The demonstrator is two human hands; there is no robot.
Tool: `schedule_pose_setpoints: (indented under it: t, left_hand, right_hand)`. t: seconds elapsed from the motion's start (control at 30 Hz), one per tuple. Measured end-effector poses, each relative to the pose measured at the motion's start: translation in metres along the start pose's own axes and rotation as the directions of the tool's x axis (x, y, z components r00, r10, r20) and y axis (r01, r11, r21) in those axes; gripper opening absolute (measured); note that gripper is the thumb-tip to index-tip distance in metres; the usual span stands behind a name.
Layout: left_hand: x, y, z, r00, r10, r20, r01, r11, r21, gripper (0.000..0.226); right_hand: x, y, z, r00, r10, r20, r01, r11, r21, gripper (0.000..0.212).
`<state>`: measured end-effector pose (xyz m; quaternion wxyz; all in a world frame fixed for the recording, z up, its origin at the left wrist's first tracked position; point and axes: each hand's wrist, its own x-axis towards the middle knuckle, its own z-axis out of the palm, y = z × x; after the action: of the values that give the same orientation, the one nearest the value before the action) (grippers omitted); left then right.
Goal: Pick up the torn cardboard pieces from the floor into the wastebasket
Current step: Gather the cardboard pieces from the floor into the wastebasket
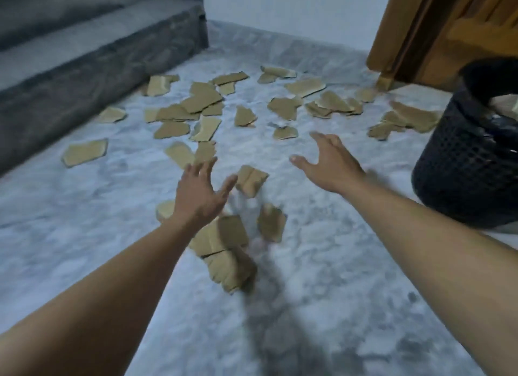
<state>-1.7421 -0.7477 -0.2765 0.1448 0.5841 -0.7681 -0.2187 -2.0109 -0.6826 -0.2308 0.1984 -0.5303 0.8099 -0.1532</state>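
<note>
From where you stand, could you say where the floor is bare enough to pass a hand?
Pale marble floor is bare beside the right forearm and left toward the grey ledge. Torn brown cardboard pieces crowd the middle and back, reaching the black mesh wastebasket.

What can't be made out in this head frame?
All head view:
- Wastebasket: right side cut by the frame edge; contents dark, unreadable.
- Cardboard piece behind the left hand: mostly hidden by it.
- Nearest cardboard pile: blurred, piece count unclear.
- Wooden door: cropped at top right.
</note>
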Motion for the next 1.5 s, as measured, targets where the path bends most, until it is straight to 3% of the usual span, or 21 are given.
schedule_pose_setpoints:
  t: [0.13, 0.23, 0.33, 0.47, 0.53, 0.6, 0.67, 0.73, 0.8, 0.9, 1.0, 1.07, 1.13, 1.17, 1.27, 1.4, 1.5]
  left_hand:
    - [-0.048, -0.099, 0.011, 0.958, -0.151, 0.245, 0.099, 0.972, 0.211, 0.121]
    - [-0.071, -0.131, 0.029, 0.965, -0.124, 0.231, 0.062, 0.964, 0.259, 0.125]
    - [-0.069, -0.136, 0.046, 0.992, -0.095, 0.078, 0.079, 0.98, 0.183, 0.11]
    - [-0.046, -0.133, 0.052, 0.999, 0.007, -0.051, 0.005, 0.972, 0.235, 0.097]
    - [-0.035, -0.129, 0.052, 0.991, 0.032, -0.126, -0.013, 0.988, 0.154, 0.096]
    - [-0.023, -0.125, 0.052, 0.989, 0.017, -0.148, 0.0, 0.993, 0.114, 0.099]
    - [-0.006, -0.123, 0.053, 0.993, -0.063, -0.102, 0.068, 0.997, 0.047, 0.107]
    - [0.014, -0.121, 0.054, 0.992, -0.121, -0.043, 0.122, 0.992, 0.032, 0.111]
    - [0.029, -0.119, 0.057, 0.994, -0.102, -0.036, 0.105, 0.988, 0.109, 0.106]
    - [0.039, -0.12, 0.062, 0.997, -0.046, -0.057, 0.054, 0.988, 0.142, 0.09]
    - [0.038, -0.118, 0.065, 0.99, -0.069, -0.123, 0.078, 0.995, 0.065, 0.074]
    - [0.038, -0.116, 0.064, 0.98, -0.087, -0.179, 0.095, 0.995, 0.04, 0.067]
    - [0.039, -0.117, 0.062, 0.977, -0.075, -0.2, 0.082, 0.996, 0.026, 0.062]
    - [0.038, -0.118, 0.062, 0.979, -0.056, -0.196, 0.063, 0.998, 0.03, 0.059]
    - [0.036, -0.121, 0.063, 0.985, -0.057, -0.164, 0.057, 0.998, -0.005, 0.051]
    - [0.032, -0.115, 0.064, 0.983, -0.066, -0.171, 0.07, 0.997, 0.015, 0.055]
    - [0.032, -0.116, 0.064, 0.979, -0.061, -0.196, 0.055, 0.998, -0.037, 0.042]
  right_hand:
    - [-0.044, -0.015, 0.109, 0.924, -0.127, 0.362, 0.171, 0.981, -0.091, 0.124]
    - [-0.079, -0.022, 0.164, 0.875, -0.244, 0.417, 0.355, 0.91, -0.213, 0.132]
    - [-0.074, -0.029, 0.189, 0.926, -0.236, 0.295, 0.316, 0.911, -0.264, 0.124]
    - [-0.037, -0.041, 0.199, 0.961, -0.277, 0.011, 0.272, 0.934, -0.23, 0.09]
    - [-0.018, -0.046, 0.2, 0.958, -0.286, -0.036, 0.277, 0.947, -0.162, 0.089]
    - [0.002, -0.051, 0.199, 0.951, -0.295, -0.091, 0.276, 0.945, -0.176, 0.101]
    - [0.024, -0.056, 0.196, 0.977, -0.198, -0.076, 0.18, 0.964, -0.194, 0.119]
    - [0.047, -0.062, 0.193, 0.997, -0.076, -0.026, 0.072, 0.986, -0.15, 0.124]
    - [0.07, -0.069, 0.191, 0.999, -0.036, 0.028, 0.04, 0.991, -0.125, 0.109]
    - [0.088, -0.088, 0.198, 0.994, -0.094, 0.05, 0.099, 0.989, -0.112, 0.081]
    - [0.082, -0.109, 0.213, 0.984, -0.15, -0.093, 0.159, 0.983, 0.096, 0.067]
    - [0.075, -0.115, 0.217, 0.984, -0.084, -0.154, 0.134, 0.928, 0.348, 0.069]
    - [0.073, -0.119, 0.211, 0.994, 0.02, -0.108, 0.039, 0.855, 0.518, 0.077]
    - [0.074, -0.122, 0.207, 0.997, 0.029, -0.074, 0.01, 0.875, 0.485, 0.077]
    - [0.071, -0.136, 0.202, 0.999, 0.047, 0.011, -0.048, 0.985, 0.167, 0.068]
    - [0.047, -0.156, 0.206, 0.956, 0.292, -0.02, -0.289, 0.954, 0.081, 0.057]
    - [0.03, -0.163, 0.211, 0.944, 0.331, -0.006, -0.324, 0.928, 0.182, 0.048]
